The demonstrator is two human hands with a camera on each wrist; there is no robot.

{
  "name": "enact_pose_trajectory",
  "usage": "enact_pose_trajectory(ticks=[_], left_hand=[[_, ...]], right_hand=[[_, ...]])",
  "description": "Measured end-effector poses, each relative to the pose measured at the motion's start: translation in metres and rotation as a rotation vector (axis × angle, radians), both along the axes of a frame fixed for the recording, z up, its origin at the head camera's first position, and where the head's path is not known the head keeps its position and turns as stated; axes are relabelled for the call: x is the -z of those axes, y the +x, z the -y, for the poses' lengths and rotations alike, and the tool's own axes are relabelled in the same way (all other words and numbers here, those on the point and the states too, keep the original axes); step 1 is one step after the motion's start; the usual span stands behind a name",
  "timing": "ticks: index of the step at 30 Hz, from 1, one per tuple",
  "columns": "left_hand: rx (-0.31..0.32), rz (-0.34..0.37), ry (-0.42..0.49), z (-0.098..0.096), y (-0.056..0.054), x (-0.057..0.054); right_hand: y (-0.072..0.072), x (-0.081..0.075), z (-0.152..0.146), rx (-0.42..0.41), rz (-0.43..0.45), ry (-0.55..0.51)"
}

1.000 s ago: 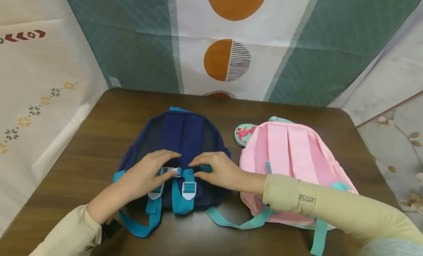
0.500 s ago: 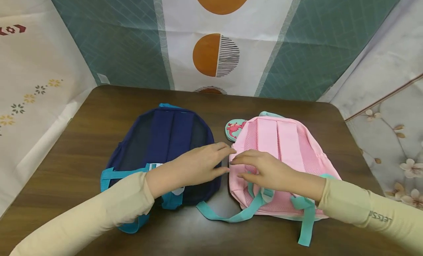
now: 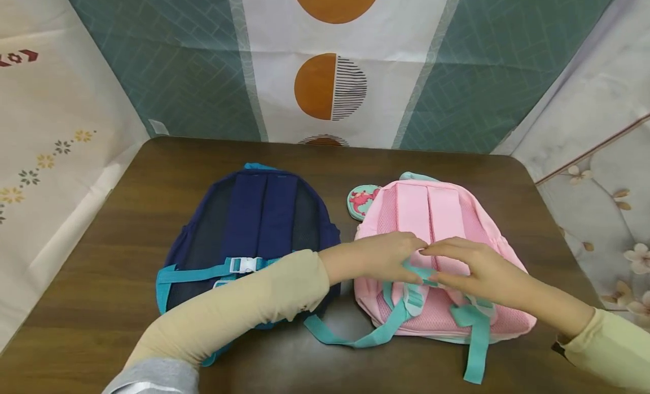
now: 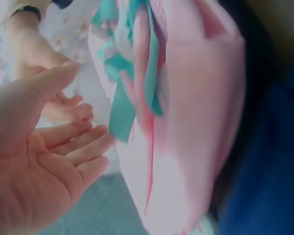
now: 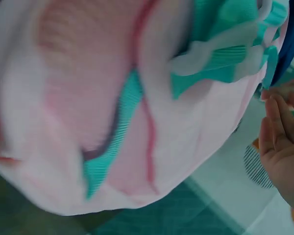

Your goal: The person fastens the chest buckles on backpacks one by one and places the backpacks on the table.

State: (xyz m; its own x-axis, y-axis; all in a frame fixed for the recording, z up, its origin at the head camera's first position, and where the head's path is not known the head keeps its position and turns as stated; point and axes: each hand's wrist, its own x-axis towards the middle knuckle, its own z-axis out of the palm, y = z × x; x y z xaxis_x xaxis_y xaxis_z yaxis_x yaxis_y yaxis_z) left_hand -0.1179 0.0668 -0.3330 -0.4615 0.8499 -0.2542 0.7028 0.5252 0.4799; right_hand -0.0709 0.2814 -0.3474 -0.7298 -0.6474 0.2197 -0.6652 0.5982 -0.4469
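A pink backpack (image 3: 412,205) lies on the table with its back panel and shoulder straps facing up. My left hand (image 3: 388,255) is over its lower middle, fingers extended and thumb apart. Opposite it, my right hand (image 3: 479,270) reaches in from the right, its fingertips almost meeting the left ones. Between the two hands a short teal strap (image 3: 423,274) shows. In the left wrist view my left hand (image 4: 59,161) has a bare palm beside the bag's teal webbing (image 4: 122,110). The right wrist view shows my right hand (image 5: 284,156) with straight fingers near the bag's edge.
Left of it lies a navy backpack (image 3: 261,213), its blue straps joined by a white buckle (image 3: 245,265); my left sleeve crosses its lower part. A round teal pouch (image 3: 361,201) sits beside the pink bag. Loose teal strap ends (image 3: 476,349) trail onto the wooden table (image 3: 122,230).
Both hands have left the navy backpack's buckle, which now sits across its joined straps, and moved right to the middle of the pink backpack. The head view has shifted slightly.
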Motion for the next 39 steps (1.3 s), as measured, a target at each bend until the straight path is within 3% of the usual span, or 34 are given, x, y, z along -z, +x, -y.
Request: enact_pose_trajectory(ticks=[4, 11, 16, 18, 20, 28, 35, 39], left_hand=[[0.018, -0.009, -0.03, -0.025, 0.005, 0.012], [-0.011, 0.019, -0.103, -0.053, 0.013, 0.027], [0.01, -0.139, -0.134, -0.061, 0.017, 0.034], [0.016, -0.217, -0.136, -0.061, 0.018, 0.037], [0.006, -0.244, -0.117, -0.06, 0.018, 0.039], [-0.065, -0.078, -0.014, -0.049, 0.014, 0.043], [-0.106, -0.112, 0.163, -0.031, 0.014, 0.043], [-0.113, -0.137, 0.191, -0.027, 0.017, 0.04]], right_hand=[[0.008, 0.011, -0.021, 0.025, -0.009, 0.023], [0.02, 0.032, -0.038, 0.107, -0.012, 0.006], [0.022, 0.045, -0.04, 0.152, -0.047, -0.01], [0.022, 0.048, -0.04, 0.16, -0.057, -0.028], [0.022, 0.051, -0.039, 0.17, -0.067, -0.037], [0.024, 0.053, -0.043, 0.197, -0.158, -0.071], [0.022, 0.049, -0.05, 0.154, -0.337, -0.104], [0.024, 0.048, -0.048, 0.122, -0.389, -0.117]])
